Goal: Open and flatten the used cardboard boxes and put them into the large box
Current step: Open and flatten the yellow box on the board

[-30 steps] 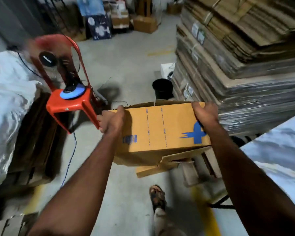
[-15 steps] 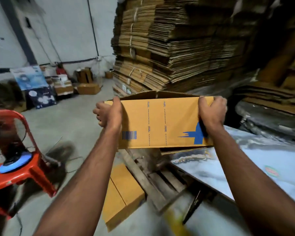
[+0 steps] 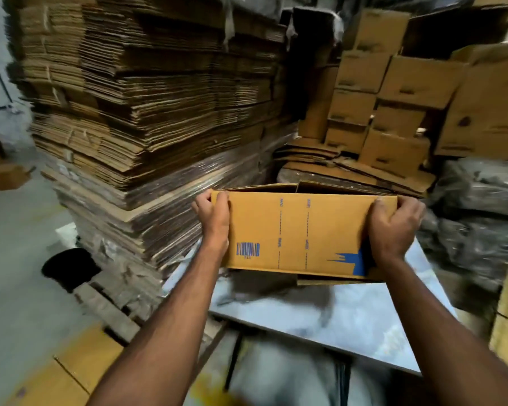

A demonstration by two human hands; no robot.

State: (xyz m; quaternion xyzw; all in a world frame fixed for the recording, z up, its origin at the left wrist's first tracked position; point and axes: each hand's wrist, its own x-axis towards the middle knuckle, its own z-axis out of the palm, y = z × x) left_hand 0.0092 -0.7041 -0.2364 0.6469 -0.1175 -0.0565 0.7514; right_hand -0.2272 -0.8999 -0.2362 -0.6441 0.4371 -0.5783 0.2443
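A yellow-brown cardboard box (image 3: 296, 232) with a blue barcode and a blue mark is held up in front of me over a marbled table top (image 3: 349, 323). My left hand (image 3: 213, 219) grips its left end, fingers curled round the edge. My right hand (image 3: 393, 227) grips its right end, partly covering the blue mark. The box's top flaps stand loose and open at the back. A bottom flap hangs below the right side. The large box is not plainly seen.
A tall stack of flattened cardboard (image 3: 147, 106) fills the left and middle. Several made-up boxes (image 3: 399, 92) are piled at the back right, above loose flat sheets (image 3: 349, 168). Black plastic-wrapped bundles (image 3: 481, 215) lie on the right. A black bin (image 3: 69, 266) stands on the floor at left.
I have turned to the right with the box in both hands. The red stool has left the view, and the box now hangs over the table facing the box pile.
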